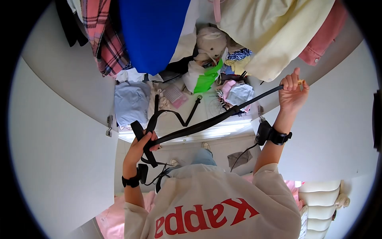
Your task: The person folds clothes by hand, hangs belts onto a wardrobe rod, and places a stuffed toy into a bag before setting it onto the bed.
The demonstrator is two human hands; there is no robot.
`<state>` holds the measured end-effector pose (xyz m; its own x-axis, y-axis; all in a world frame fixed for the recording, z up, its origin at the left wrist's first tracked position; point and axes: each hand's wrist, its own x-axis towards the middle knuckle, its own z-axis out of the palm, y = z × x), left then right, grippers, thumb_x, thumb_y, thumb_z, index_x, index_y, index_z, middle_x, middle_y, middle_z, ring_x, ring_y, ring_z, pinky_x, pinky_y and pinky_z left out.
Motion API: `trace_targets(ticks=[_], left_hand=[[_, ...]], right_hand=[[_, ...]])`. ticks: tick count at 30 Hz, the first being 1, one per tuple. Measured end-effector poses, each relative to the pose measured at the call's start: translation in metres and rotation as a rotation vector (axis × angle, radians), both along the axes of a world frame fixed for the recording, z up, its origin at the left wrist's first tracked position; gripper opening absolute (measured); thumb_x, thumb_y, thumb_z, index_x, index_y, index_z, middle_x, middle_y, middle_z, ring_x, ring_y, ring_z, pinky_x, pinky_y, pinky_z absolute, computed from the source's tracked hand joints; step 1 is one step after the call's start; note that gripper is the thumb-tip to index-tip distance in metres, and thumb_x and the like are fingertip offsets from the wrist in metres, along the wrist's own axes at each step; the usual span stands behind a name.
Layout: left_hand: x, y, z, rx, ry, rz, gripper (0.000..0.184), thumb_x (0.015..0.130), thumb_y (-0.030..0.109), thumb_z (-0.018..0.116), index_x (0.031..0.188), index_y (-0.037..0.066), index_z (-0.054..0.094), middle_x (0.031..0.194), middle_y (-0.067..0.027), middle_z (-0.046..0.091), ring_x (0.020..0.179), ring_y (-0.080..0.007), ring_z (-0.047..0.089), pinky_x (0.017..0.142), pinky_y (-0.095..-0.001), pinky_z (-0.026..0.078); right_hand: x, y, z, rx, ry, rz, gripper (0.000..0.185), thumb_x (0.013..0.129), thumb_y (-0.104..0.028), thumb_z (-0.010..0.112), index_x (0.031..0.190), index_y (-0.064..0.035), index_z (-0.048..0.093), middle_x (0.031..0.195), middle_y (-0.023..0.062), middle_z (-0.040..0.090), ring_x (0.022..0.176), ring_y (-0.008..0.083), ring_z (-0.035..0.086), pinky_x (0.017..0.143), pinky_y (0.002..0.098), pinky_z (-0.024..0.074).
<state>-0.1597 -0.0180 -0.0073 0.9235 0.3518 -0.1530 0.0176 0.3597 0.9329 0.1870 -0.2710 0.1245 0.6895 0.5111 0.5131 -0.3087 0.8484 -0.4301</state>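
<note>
A long black belt (203, 124) is stretched slantwise between my two hands, in front of the open wardrobe. My right hand (293, 95), raised at the right, is closed around its upper end, where a small yellowish piece pokes out past the fingers. My left hand (144, 144) is wrapped around the lower end, together with other black strap loops. From near that hand a thinner black belt (171, 112) bends away toward the wardrobe floor, with a buckle (199, 97) at its end. Which loops belong to which belt I cannot tell.
Hanging clothes include a blue garment (153, 32) and a cream one (274, 32). Below are folded blue clothes (131, 101), a plush toy (211, 42), a green-and-white bag (207, 77) and a clothes pile (238, 93). Wardrobe doors (67, 151) flank me; a grey cloth (239, 159) lies on the floor.
</note>
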Motion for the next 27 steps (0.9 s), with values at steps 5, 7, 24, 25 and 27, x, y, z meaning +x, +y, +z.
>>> trace_targets(ticks=[5, 7, 24, 25, 27], left_hand=[[0.001, 0.002, 0.003, -0.020, -0.019, 0.021, 0.021, 0.090, 0.022, 0.036, 0.077, 0.006, 0.041, 0.062, -0.0056, 0.047, 0.053, -0.0108, 0.040, 0.054, -0.0227, 0.033], [0.002, 0.002, 0.010, -0.044, -0.021, 0.084, 0.021, 0.090, 0.022, 0.037, 0.077, 0.006, 0.041, 0.061, -0.0040, 0.045, 0.053, -0.0105, 0.040, 0.054, -0.0224, 0.032], [0.034, -0.028, 0.073, -0.775, -0.445, -0.259, 0.020, 0.091, 0.028, 0.035, 0.079, 0.013, 0.034, 0.053, 0.0056, 0.028, 0.046, -0.0043, 0.024, 0.045, -0.0196, 0.022], [0.036, -0.030, 0.073, -0.796, -0.460, -0.271, 0.019, 0.091, 0.028, 0.035, 0.079, 0.013, 0.034, 0.053, 0.0056, 0.028, 0.046, -0.0043, 0.024, 0.045, -0.0196, 0.022], [0.042, -0.033, 0.071, -0.818, -0.470, -0.252, 0.019, 0.091, 0.028, 0.035, 0.079, 0.013, 0.034, 0.054, 0.0055, 0.029, 0.046, -0.0044, 0.025, 0.046, -0.0196, 0.023]], right_hand=[[-0.001, 0.007, 0.000, -0.112, -0.139, -0.182, 0.032, 0.087, -0.026, 0.037, 0.096, 0.0033, 0.049, 0.061, 0.0008, 0.031, 0.055, 0.0102, 0.027, 0.052, 0.0229, 0.0249], [-0.004, 0.009, -0.006, -0.325, -0.283, -0.408, 0.032, 0.091, -0.027, 0.033, 0.095, 0.0002, 0.049, 0.063, 0.0000, 0.031, 0.057, 0.0103, 0.029, 0.057, 0.0231, 0.0262], [-0.156, 0.046, -0.104, -1.150, -0.948, 0.164, 0.027, 0.075, 0.004, 0.047, 0.102, 0.0022, 0.049, 0.099, 0.0115, 0.054, 0.080, 0.0206, 0.059, 0.071, 0.0265, 0.0450], [-0.155, 0.045, -0.104, -0.984, -1.147, 0.250, 0.031, 0.076, -0.002, 0.052, 0.107, 0.0012, 0.047, 0.101, 0.0121, 0.053, 0.093, 0.0228, 0.055, 0.079, 0.0311, 0.0422], [-0.172, 0.040, -0.093, -1.025, -1.083, 0.508, 0.037, 0.077, -0.008, 0.056, 0.111, -0.0003, 0.046, 0.102, 0.0128, 0.053, 0.100, 0.0231, 0.050, 0.084, 0.0332, 0.0389]])
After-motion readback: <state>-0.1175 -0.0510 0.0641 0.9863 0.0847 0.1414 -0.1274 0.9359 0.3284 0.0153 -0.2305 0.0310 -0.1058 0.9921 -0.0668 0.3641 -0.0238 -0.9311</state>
